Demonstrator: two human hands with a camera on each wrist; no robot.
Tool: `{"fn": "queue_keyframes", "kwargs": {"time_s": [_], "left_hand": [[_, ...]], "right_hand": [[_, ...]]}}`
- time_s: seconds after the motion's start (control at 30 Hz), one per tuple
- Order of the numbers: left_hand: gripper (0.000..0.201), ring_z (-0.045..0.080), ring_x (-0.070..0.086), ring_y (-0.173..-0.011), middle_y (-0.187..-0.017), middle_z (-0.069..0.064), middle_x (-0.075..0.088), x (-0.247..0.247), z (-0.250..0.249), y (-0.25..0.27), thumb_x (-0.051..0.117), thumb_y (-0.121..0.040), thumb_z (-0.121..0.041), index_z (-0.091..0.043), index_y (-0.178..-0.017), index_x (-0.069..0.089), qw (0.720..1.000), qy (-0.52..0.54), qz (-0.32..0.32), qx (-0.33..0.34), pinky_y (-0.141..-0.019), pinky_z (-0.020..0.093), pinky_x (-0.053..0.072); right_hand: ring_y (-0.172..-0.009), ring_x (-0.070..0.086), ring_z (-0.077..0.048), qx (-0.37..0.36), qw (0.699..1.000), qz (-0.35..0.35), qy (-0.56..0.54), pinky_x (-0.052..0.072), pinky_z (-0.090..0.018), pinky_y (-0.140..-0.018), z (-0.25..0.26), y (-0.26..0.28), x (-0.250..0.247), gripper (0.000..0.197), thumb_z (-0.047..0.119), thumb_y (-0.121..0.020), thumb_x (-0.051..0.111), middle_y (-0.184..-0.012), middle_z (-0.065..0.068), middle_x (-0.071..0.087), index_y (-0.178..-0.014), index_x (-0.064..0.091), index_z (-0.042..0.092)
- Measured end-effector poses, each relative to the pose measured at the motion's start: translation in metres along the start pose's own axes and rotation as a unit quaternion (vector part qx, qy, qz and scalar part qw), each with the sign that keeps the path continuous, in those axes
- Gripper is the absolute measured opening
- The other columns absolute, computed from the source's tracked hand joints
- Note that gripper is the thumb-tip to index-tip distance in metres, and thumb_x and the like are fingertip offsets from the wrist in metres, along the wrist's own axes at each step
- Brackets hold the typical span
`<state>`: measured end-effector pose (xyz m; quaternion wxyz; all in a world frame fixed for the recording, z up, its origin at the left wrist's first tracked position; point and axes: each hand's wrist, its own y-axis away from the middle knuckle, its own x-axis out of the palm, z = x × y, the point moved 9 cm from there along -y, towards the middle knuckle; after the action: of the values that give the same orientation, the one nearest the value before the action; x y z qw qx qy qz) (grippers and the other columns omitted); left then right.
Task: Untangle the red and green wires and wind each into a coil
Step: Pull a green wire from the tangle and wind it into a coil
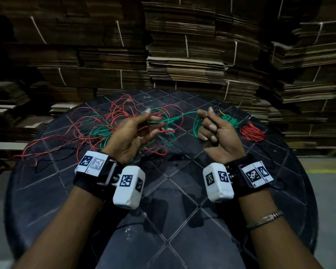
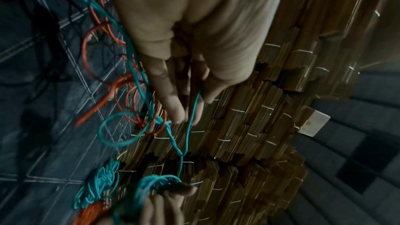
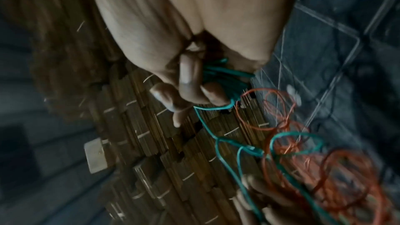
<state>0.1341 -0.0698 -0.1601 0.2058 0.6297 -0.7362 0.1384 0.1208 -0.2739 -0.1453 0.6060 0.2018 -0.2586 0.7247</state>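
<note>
Sprawling over the dark table from about nine o'clock to the centre lies the loose tangle of red and green wires, the biggest thing still to sort. It looks light and limp, thin insulated strands that spring into loops and snag on one another, so it will likely need gentle feeding rather than hard pulls.

At two o'clock on the table sit two finished bundles just beside each other, the red coil and a green coil.

The right hand, raised at one o'clock, has its fingers curled round a small green bundle being wound. From it a green strand runs taut toward eleven o'clock and carries a twist partway along.

The left hand pinches that strand between thumb and fingertips, the other fingers relaxed.

The judgement is that the twist should be gripped close on either side and loosened there, since the smooth sheath may slip through a light pinch.
</note>
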Motion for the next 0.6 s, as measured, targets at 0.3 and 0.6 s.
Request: {"fn": "queue_keyframes", "kwargs": {"time_s": [0.3, 0.6], "left_hand": [[0.034, 0.011, 0.075, -0.073, -0.089, 0.009, 0.079, 0.015, 0.01, 0.005, 0.057, -0.103, -0.021, 0.002, -0.085, 0.074, 0.993, -0.105, 0.06, -0.011, -0.069, 0.016, 0.06], [0.038, 0.027, 0.078, -0.08, -0.094, 0.023, 0.077, 0.017, -0.008, 0.013, 0.065, -0.09, -0.025, 0.013, -0.091, 0.073, 0.989, -0.104, 0.088, 0.05, -0.074, 0.024, 0.064]], "right_hand": [[-0.106, 0.072, -0.031, -0.07, 0.927, -0.085, -0.359, 0.06, -0.031, -0.088, 0.023, -0.007, -0.035, 0.037, 0.004, -0.107, 0.034, -0.124, -0.03, 0.066, -0.135, 0.041, -0.02], [-0.067, 0.058, -0.014, -0.132, 0.942, -0.299, 0.076, 0.053, -0.025, -0.07, 0.012, -0.008, -0.075, 0.029, -0.013, -0.098, 0.04, -0.075, -0.009, 0.055, -0.077, 0.049, 0.005]]}}
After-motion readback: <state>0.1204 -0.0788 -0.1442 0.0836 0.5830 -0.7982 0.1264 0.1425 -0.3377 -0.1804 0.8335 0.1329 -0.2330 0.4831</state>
